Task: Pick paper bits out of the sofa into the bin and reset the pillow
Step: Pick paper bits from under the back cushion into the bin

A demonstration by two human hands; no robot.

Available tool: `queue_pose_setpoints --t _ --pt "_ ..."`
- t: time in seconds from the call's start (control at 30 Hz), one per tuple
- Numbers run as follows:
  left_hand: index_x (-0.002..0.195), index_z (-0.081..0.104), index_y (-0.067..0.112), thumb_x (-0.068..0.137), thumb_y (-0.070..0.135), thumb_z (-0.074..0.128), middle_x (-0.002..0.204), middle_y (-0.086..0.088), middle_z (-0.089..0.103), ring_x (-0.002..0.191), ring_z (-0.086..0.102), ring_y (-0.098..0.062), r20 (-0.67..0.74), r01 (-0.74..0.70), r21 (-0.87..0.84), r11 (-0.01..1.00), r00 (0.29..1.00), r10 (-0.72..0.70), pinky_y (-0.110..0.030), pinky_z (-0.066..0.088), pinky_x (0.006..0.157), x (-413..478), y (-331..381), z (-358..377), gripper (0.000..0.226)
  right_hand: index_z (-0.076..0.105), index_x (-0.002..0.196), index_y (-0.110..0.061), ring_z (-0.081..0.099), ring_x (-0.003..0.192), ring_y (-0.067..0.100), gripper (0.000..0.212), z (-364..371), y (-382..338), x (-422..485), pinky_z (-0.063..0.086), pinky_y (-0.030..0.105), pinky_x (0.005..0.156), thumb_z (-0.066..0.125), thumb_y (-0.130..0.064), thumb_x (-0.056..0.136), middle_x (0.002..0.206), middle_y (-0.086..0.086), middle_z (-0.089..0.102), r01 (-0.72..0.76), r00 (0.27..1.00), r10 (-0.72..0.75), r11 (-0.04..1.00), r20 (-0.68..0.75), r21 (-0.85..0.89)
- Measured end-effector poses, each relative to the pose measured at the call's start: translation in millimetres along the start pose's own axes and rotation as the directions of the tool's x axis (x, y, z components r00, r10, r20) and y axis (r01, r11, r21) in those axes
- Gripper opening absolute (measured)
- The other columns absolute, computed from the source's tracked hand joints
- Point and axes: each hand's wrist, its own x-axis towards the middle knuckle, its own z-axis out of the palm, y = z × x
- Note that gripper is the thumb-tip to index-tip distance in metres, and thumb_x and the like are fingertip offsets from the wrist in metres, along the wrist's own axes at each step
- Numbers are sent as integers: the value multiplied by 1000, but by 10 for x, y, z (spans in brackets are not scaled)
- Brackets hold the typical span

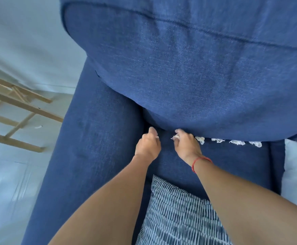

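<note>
Several white paper bits (pixel 229 141) lie in a row along the crease where the blue sofa's back cushion (pixel 188 68) meets the seat (pixel 223 165). My right hand (pixel 186 147) is at the left end of that row, fingers closed on a crumpled paper bit (pixel 176 137). My left hand (pixel 147 145) is just left of it at the crease, pinching a small white scrap between thumb and finger. A blue-and-white patterned pillow (pixel 177 214) lies on the seat under my forearms. The bin is out of view.
The sofa's blue armrest (pixel 84 156) runs down the left. Beyond it stand a light wooden frame (pixel 18 106) and a white floor. Something white (pixel 296 174) sits at the seat's right edge.
</note>
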Motion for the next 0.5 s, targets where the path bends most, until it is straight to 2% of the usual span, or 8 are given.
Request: queue_pose_setpoints --t 0.1,0.2,0.33,0.4,0.47,0.5 --pt "123 45 8 98 19 42 107 -15 65 93 61 -35 -138 -6 -47 999 990 0 -43 51 78 -159 -29 -395 28 65 105 -12 64 93 39 20 -168 -369 -55 44 33 66 47 -17 96 99 15 71 41 998 -37 998 -57 53" --pt "108 56 8 98 26 44 104 -12 65 92 61 -33 -284 38 -111 993 956 -68 -42 52 78 -321 -190 -849 24 68 99 -12 63 94 37 20 -239 -907 -137 48 34 70 48 -16 95 104 13 69 126 988 -114 985 -103 115" --pt "100 63 8 97 26 48 111 -7 54 92 57 -25 -468 19 -250 968 873 -138 -37 49 79 -537 -649 -1414 24 71 94 -10 61 95 31 20 -99 -1702 -326 49 34 71 52 -18 95 110 10 57 292 953 -280 950 -116 105" --pt "92 64 7 95 21 49 105 -11 57 86 57 -26 -506 65 -309 949 834 -222 -37 47 77 -663 -1005 -1653 21 72 94 -11 59 98 29 21 58 -2105 -450 51 36 76 53 -21 95 109 10 57 344 937 -334 933 -100 107" --pt "81 64 9 90 14 52 90 -17 62 75 54 -28 -515 130 -367 921 796 -318 -41 48 73 -818 -1417 -1828 16 72 94 -10 61 96 29 21 278 -2484 -597 52 37 80 55 -20 93 106 9 62 385 923 -379 910 -67 153" --pt "82 65 9 87 12 53 88 -18 64 74 55 -29 -508 174 -396 902 777 -373 -38 48 72 -908 -1634 -1890 14 72 96 -9 62 96 28 20 407 -2658 -675 52 36 83 55 -18 92 106 9 63 399 916 -399 898 -36 185"
